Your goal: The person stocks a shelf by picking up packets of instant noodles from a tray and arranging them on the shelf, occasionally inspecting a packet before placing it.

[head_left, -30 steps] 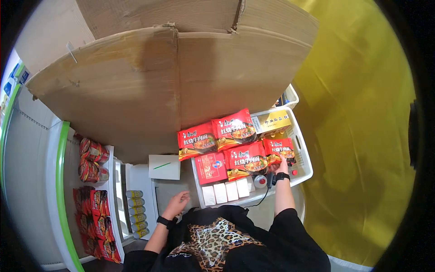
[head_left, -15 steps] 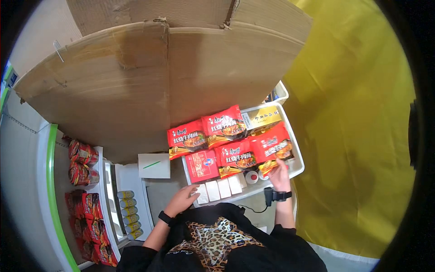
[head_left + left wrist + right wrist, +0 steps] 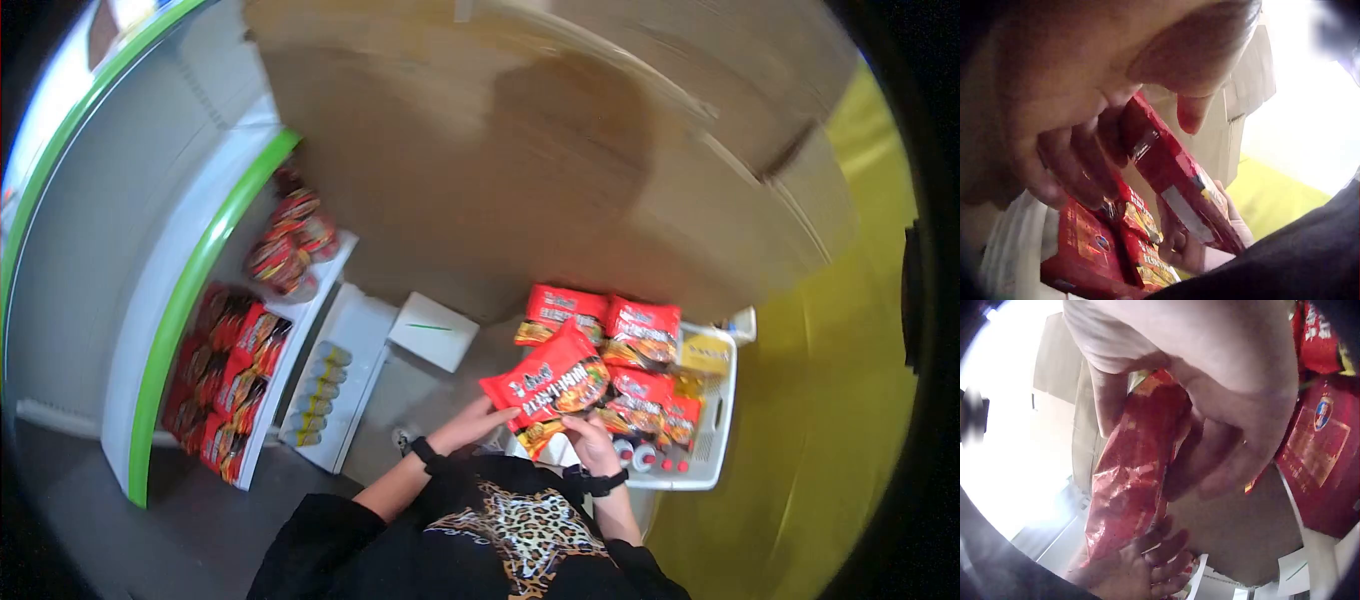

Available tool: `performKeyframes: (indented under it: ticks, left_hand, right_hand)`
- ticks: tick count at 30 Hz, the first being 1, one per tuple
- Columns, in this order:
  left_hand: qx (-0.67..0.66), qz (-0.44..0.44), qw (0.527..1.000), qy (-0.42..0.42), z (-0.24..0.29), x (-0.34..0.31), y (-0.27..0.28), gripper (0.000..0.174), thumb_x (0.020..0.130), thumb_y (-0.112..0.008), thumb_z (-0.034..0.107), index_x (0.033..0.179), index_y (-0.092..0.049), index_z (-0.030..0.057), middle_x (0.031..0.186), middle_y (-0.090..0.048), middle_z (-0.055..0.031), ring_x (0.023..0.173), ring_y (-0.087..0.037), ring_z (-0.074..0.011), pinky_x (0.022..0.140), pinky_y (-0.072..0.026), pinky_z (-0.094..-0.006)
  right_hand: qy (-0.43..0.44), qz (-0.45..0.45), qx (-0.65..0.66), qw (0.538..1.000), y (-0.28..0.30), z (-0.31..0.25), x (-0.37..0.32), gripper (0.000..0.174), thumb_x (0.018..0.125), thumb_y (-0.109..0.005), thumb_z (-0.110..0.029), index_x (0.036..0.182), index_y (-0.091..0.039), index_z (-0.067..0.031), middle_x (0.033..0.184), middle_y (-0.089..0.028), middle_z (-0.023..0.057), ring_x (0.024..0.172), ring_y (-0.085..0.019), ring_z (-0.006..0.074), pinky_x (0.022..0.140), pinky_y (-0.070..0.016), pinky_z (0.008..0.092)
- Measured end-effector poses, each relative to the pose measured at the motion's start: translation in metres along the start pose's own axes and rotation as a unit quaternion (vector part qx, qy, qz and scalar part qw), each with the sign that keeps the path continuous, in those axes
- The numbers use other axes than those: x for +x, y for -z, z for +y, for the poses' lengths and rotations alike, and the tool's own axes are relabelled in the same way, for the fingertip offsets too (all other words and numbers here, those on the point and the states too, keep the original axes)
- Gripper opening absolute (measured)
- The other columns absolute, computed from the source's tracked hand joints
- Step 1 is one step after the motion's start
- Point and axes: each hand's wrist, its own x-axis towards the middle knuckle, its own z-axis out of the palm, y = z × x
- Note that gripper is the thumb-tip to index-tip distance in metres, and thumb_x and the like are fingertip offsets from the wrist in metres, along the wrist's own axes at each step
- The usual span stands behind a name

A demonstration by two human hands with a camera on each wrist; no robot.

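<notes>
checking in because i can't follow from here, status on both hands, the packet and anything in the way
Left hand and right hand both gripping red noodle packet. Packet tilted, lifted clear of white crate. No obstruction seen.

You hold a red noodle packet [image 3: 553, 388] in both hands, your left hand [image 3: 474, 425] at its left edge and your right hand [image 3: 596, 447] at its lower right. Beyond it, more red packets [image 3: 643, 333] lie at a white basket [image 3: 725, 410], near a yellow box [image 3: 705, 354]. To your left, a row of cans [image 3: 318, 393] stands beside a white box [image 3: 436, 344]; cardboard [image 3: 420, 170] rises ahead, yellow cloth [image 3: 800, 430] on your right.
</notes>
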Motion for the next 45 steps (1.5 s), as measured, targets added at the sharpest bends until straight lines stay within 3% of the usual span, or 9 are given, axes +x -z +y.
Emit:
performKeyframes:
  ticks: [6, 13, 25, 35, 36, 40, 42, 43, 45]
  left_hand:
    - [-0.062, 0.076, 0.995, -0.017, 0.000, -0.031, 0.045, 0.051, 0.080, -0.053, 0.019, 0.122, -0.030, 0.0008, 0.118, -0.042, -0.0065, 0.106, -0.040, -0.0129, 0.088, -0.0339, -0.0272]
    - [-0.141, 0.164, 0.970, -0.107, -0.002, -0.094, 0.119, 0.049, 0.078, -0.054, 0.011, 0.120, -0.032, -0.0002, 0.116, -0.044, -0.0066, 0.105, -0.042, -0.0134, 0.089, -0.0344, -0.0277]
    - [-0.348, 0.388, 0.846, -0.114, -0.046, -0.214, 0.269, 0.036, 0.074, -0.050, 0.002, 0.109, -0.042, 0.0010, 0.102, -0.053, -0.0085, 0.091, -0.053, -0.0186, 0.079, -0.0440, -0.0302]
    - [-0.432, 0.519, 0.733, -0.083, -0.062, -0.271, 0.401, 0.013, 0.071, -0.049, 0.002, 0.085, -0.052, 0.0020, 0.084, -0.057, -0.0052, 0.077, -0.057, -0.0166, 0.066, -0.0475, -0.0285]
    - [-0.396, 0.497, 0.766, -0.092, -0.060, -0.272, 0.415, 0.019, 0.076, -0.048, 0.014, 0.089, -0.051, 0.0001, 0.086, -0.057, -0.0067, 0.080, -0.056, -0.0187, 0.069, -0.0460, -0.0291]
    - [-0.376, 0.512, 0.753, -0.174, -0.102, -0.264, 0.490, 0.017, 0.077, -0.047, 0.014, 0.090, -0.052, 0.0045, 0.085, -0.057, -0.0067, 0.081, -0.055, -0.0181, 0.073, -0.0436, -0.0300]
    - [0.109, 0.624, 0.773, 0.024, -0.169, -0.269, 0.526, 0.018, 0.078, -0.046, 0.014, 0.094, -0.050, 0.0074, 0.092, -0.054, -0.0060, 0.088, -0.051, -0.0154, 0.079, -0.0408, -0.0278]
    - [0.111, 0.621, 0.775, 0.023, -0.146, -0.268, 0.511, 0.018, 0.078, -0.046, 0.014, 0.094, -0.050, 0.0074, 0.092, -0.054, -0.0060, 0.088, -0.051, -0.0154, 0.079, -0.0408, -0.0278]
    - [-0.371, 0.626, 0.686, -0.011, -0.070, -0.263, 0.461, 0.022, 0.079, -0.047, 0.013, 0.100, -0.048, 0.0091, 0.102, -0.049, -0.0046, 0.094, -0.046, -0.0129, 0.082, -0.0388, -0.0250]
  right_hand:
    - [-0.095, -0.081, -0.044, 0.991, -0.052, 0.017, 0.027, 0.042, 0.073, -0.051, -0.005, 0.112, -0.037, -0.0031, 0.106, -0.049, 0.0101, 0.097, -0.049, 0.0240, 0.083, -0.0387, 0.0400]
    - [-0.205, -0.122, -0.192, 0.952, -0.135, 0.072, 0.063, 0.034, 0.077, -0.053, -0.015, 0.106, -0.045, 0.0012, 0.101, -0.054, 0.0083, 0.087, -0.053, 0.0155, 0.073, -0.0430, 0.0286]
    - [-0.442, -0.147, -0.193, 0.864, -0.277, 0.218, 0.160, 0.029, 0.081, -0.051, -0.030, 0.099, -0.047, -0.0081, 0.088, -0.055, 0.0069, 0.082, -0.053, 0.0168, 0.067, -0.0411, 0.0263]
    - [-0.293, -0.205, -0.344, 0.868, -0.395, 0.341, 0.219, 0.023, 0.081, -0.048, -0.028, 0.095, -0.050, -0.0095, 0.081, -0.057, 0.0026, 0.065, -0.057, 0.0119, 0.053, -0.0419, 0.0226]
    - [-0.287, -0.213, -0.320, 0.877, -0.403, 0.351, 0.232, 0.025, 0.081, -0.048, -0.025, 0.098, -0.048, -0.0079, 0.083, -0.057, 0.0038, 0.068, -0.057, 0.0126, 0.055, -0.0426, 0.0237]
    - [-0.284, -0.225, -0.326, 0.873, -0.440, 0.357, 0.255, 0.058, 0.077, -0.051, -0.015, 0.125, -0.020, -0.0008, 0.100, -0.051, 0.0093, 0.087, -0.053, 0.0167, 0.073, -0.0419, 0.0292]
    - [-0.286, -0.239, -0.334, 0.866, -0.442, 0.358, 0.260, 0.061, 0.077, -0.051, -0.014, 0.126, -0.018, -0.0010, 0.101, -0.051, 0.0092, 0.088, -0.053, 0.0176, 0.074, -0.0416, 0.0301]
    - [-0.289, -0.254, -0.345, 0.856, -0.441, 0.357, 0.262, 0.063, 0.076, -0.052, -0.014, 0.127, -0.016, -0.0012, 0.102, -0.050, 0.0091, 0.090, -0.052, 0.0184, 0.076, -0.0413, 0.0309]
    - [-0.294, -0.248, -0.359, 0.850, -0.433, 0.352, 0.256, 0.063, 0.076, -0.051, -0.015, 0.127, -0.017, -0.0014, 0.102, -0.051, 0.0094, 0.090, -0.052, 0.0186, 0.076, -0.0412, 0.0318]
